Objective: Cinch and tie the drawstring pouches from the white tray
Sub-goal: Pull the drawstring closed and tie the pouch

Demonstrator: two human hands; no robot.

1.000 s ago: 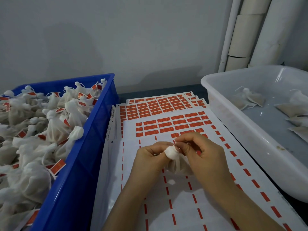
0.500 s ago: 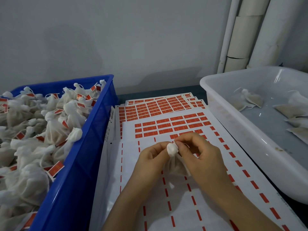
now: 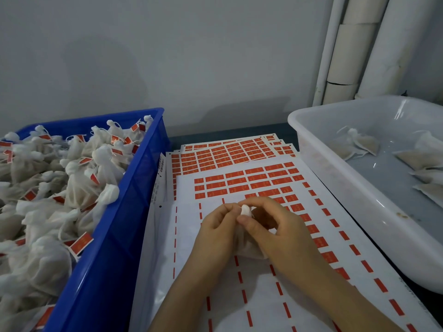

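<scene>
A small white mesh drawstring pouch (image 3: 247, 246) is held upright between both hands over the label sheets. Its gathered white top (image 3: 246, 210) pokes out between the fingertips. My left hand (image 3: 215, 236) grips the pouch's neck from the left. My right hand (image 3: 275, 226) curls over the top from the right, thumb pressed on the neck; most of the pouch body is hidden behind it. The white tray (image 3: 318, 159) at the right holds several flat, untied pouches (image 3: 359, 144).
A blue crate (image 3: 115, 236) at the left is heaped with tied pouches bearing red tags (image 3: 81, 243). Sheets of red stickers (image 3: 239, 178) cover the table under my hands. White pipes (image 3: 347, 49) stand against the grey wall at the back right.
The pouch top has been drawn tighter and smaller. My right hand has closed further over it, with the thumb now across the neck. Both hands stay in the same spot.
</scene>
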